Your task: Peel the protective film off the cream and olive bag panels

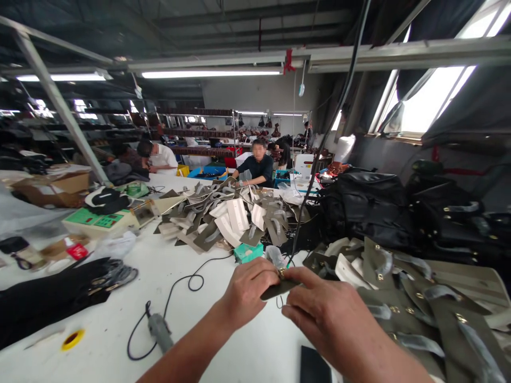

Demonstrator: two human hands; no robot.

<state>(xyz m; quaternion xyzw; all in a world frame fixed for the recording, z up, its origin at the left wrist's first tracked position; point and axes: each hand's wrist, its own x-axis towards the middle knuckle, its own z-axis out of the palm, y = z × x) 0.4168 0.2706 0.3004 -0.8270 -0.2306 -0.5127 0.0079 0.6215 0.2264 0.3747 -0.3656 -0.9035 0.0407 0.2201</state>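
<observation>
Over the white table, my left hand (pixel 251 284) is closed on an olive-green panel (pixel 281 289), its fingers curled over the left side. A small brass-coloured fitting (pixel 281 273) shows at the panel's top. My right hand (pixel 325 306) grips the same panel from the right, with the index finger pressed at the fitting and the thumb lower down. Much of the panel is hidden by my fingers. Just beyond my hands are a teal box (pixel 248 252) and a crumpled clear plastic bag (pixel 274 256).
Olive panels (pixel 407 292) with brass fittings and plastic-wrapped straps lie at right. A larger heap (pixel 235 215) stands ahead, with a co-worker (pixel 259 167) behind it. A corded grey tool (pixel 159 329), yellow tape roll (pixel 73 339) and black material (pixel 51 298) lie left. A black cable (pixel 319 143) hangs overhead.
</observation>
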